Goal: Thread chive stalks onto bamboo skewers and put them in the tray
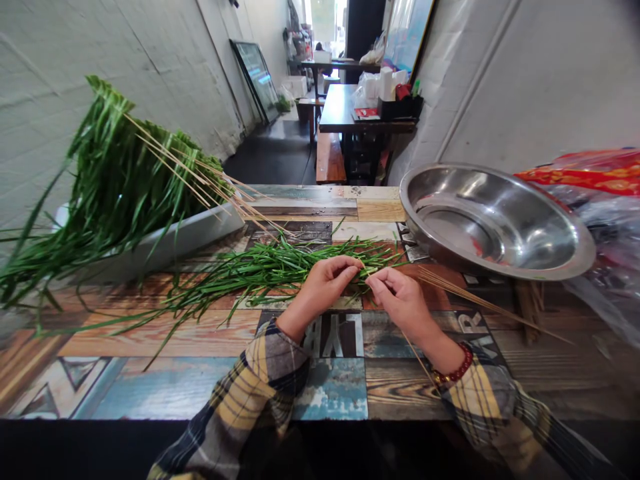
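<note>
A loose pile of green chives (260,270) lies across the patterned wooden table (150,387). My left hand (325,283) is closed, pinching the ends of a few chives at the pile's right end. My right hand (397,297) is closed too, touching the same chive ends and holding a thin bamboo skewer (417,360) that runs back under my wrist. Several more bamboo skewers (480,303) lie on the table just right of my right hand.
A large steel basin (495,223) stands at the right. Plastic bags (600,220) lie beyond it. At the left a white tray (190,233) holds skewered chives (120,173). Benches and dark tables stand further back in the aisle.
</note>
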Available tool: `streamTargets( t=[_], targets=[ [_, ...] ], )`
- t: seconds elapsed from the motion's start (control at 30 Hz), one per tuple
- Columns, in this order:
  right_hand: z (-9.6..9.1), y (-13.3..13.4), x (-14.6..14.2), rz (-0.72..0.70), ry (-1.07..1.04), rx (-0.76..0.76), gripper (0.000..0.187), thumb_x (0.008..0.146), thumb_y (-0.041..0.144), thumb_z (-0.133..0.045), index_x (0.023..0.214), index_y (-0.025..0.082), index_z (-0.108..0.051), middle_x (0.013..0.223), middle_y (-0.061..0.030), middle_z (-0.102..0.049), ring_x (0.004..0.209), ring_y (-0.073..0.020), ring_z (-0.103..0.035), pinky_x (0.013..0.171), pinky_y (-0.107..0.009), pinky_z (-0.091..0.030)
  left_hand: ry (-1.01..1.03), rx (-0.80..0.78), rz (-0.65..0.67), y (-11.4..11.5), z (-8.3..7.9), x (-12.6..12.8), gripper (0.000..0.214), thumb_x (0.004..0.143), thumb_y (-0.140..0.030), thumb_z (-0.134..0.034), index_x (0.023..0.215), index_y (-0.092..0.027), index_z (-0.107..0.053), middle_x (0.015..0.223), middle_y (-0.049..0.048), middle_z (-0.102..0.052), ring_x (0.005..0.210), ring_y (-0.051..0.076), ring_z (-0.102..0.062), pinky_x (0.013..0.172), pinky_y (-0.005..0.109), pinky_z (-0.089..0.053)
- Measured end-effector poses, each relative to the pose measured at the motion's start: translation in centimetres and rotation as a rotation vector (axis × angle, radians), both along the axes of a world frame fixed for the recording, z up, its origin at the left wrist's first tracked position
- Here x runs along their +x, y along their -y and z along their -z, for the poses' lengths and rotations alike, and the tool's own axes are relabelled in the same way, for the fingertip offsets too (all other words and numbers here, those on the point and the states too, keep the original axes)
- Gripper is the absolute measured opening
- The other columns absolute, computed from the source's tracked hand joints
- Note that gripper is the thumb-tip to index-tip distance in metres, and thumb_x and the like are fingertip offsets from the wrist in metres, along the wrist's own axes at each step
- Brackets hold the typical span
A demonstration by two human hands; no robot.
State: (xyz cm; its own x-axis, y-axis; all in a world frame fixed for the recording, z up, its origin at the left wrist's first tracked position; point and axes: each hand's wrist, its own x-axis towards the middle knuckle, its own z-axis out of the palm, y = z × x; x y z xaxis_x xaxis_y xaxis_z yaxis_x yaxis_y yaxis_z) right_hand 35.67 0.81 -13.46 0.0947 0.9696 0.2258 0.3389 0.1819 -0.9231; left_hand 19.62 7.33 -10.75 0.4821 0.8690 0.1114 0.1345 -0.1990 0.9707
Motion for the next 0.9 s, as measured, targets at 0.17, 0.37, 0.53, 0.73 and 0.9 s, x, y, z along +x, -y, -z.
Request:
streamTargets(
  t=[0.17, 0.37, 0.53, 0.73, 0.9],
  targets=[
    [-0.3, 0.0, -0.1, -0.012, 0.014, -0.016, 0.022, 0.089, 0.033, -0.053, 0.074, 0.017, -0.058, 0.057, 0.0038, -0.050, 0.052, -0.0102, -0.045, 0.050, -0.022, -0.036, -0.002, 0.012, -0.003, 0.2, 0.3, 0.3, 0.015, 0.078, -0.024, -0.061, 0.078, -0.012, -0.069, 0.076, 0.0036, -0.067, 0.066, 0.012, -0.058, 0.060, 0.021, -0.046],
    [-0.3, 0.0, 0.0, -0.021, 0.011, -0.017, 0.021, 0.088, 0.033, -0.053, 0.074, 0.017, -0.058, 0.057, 0.0037, -0.050, 0.051, -0.0100, -0.045, 0.050, -0.022, -0.036, 0.009, 0.073, -0.066, 0.0, 0.6, 0.3, 0.015, 0.079, -0.024, -0.059, 0.070, -0.013, -0.064, 0.067, 0.0007, -0.061, 0.063, 0.011, -0.054, 0.059, 0.021, -0.043],
    [-0.6, -0.1, 0.3, 0.066, 0.005, -0.033, 0.020, 0.085, 0.031, -0.055, 0.070, 0.018, -0.057, 0.054, 0.0044, -0.048, 0.049, -0.0094, -0.042, 0.047, -0.021, -0.033, -0.015, 0.251, -0.371, -0.9, 0.8, -0.5, 0.015, 0.083, -0.022, -0.054, 0.076, -0.014, -0.064, 0.068, 0.0002, -0.059, 0.064, 0.012, -0.053, 0.062, 0.023, -0.043],
    [-0.8, -0.2, 0.9, 0.063, -0.040, -0.018, 0.017, 0.084, 0.030, -0.054, 0.072, 0.018, -0.056, 0.054, 0.0054, -0.046, 0.048, -0.0091, -0.041, 0.047, -0.021, -0.032, -0.401, 0.699, -0.402, -1.2, 0.6, -1.3, 0.034, 0.081, -0.016, -0.060, 0.115, -0.017, -0.063, 0.108, 0.0101, -0.060, 0.101, 0.022, -0.055, 0.090, 0.038, -0.045],
    [-1.5, 0.3, 0.6, -0.103, 0.056, -0.008, 0.016, 0.084, 0.023, -0.052, 0.068, 0.018, -0.054, 0.054, 0.0049, -0.049, 0.049, -0.0087, -0.043, 0.048, -0.021, -0.033, -0.332, 0.715, -0.324, -0.8, 0.2, -1.0, 0.029, 0.086, -0.015, -0.053, 0.114, -0.017, -0.063, 0.105, 0.0099, -0.062, 0.100, 0.021, -0.058, 0.089, 0.036, -0.048]
  ],
)
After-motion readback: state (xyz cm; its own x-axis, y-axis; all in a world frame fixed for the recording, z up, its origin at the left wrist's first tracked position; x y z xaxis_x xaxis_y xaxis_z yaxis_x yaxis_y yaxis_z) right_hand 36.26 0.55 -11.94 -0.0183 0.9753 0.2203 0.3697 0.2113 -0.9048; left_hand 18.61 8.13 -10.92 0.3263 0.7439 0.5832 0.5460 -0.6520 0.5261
